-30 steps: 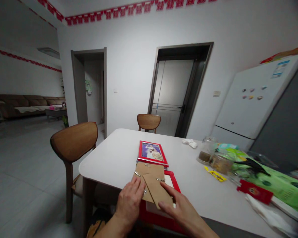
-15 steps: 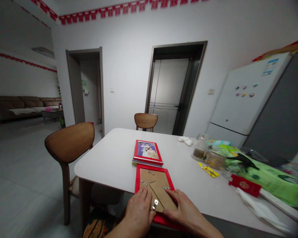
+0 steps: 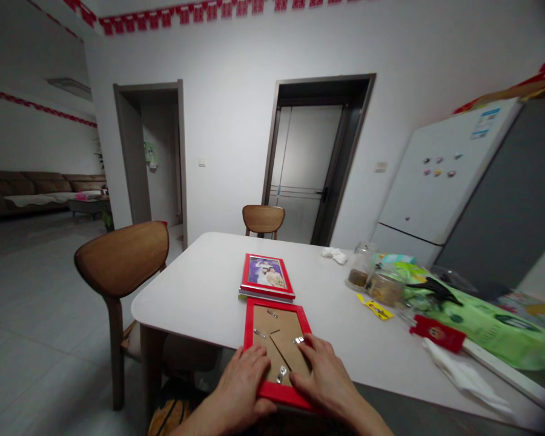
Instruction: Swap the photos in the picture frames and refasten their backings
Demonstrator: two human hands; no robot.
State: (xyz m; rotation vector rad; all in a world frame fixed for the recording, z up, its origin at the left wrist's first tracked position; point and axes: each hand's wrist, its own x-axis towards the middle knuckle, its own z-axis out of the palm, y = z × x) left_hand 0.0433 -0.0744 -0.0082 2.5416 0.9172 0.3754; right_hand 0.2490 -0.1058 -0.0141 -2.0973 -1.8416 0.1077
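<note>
A red picture frame (image 3: pixel 281 393) lies face down at the table's near edge, its brown backing board (image 3: pixel 279 330) up with several metal clips. My left hand (image 3: pixel 243 381) holds the frame's left side and lower left corner, fingers on top and thumb at the bottom edge. My right hand (image 3: pixel 324 375) rests on the right side, fingertips by the right clip (image 3: pixel 298 340) and thumb on the board near the bottom clip (image 3: pixel 281 374). Just beyond, a second red frame with a photo (image 3: pixel 267 272) lies face up on a thin stack.
On the white table (image 3: pixel 195 284), the right side bears glass jars (image 3: pixel 358 275), a yellow packet (image 3: pixel 376 307), a red packet (image 3: pixel 437 333), a green package (image 3: pixel 485 327) and white tissue (image 3: pixel 463 378). Wooden chairs (image 3: pixel 127 257) stand at the left and far side.
My left hand has slid outward to the frame's left side, its thumb now at the bottom edge. My right fingers have shifted up around the right clip. The view has moved slightly.
</note>
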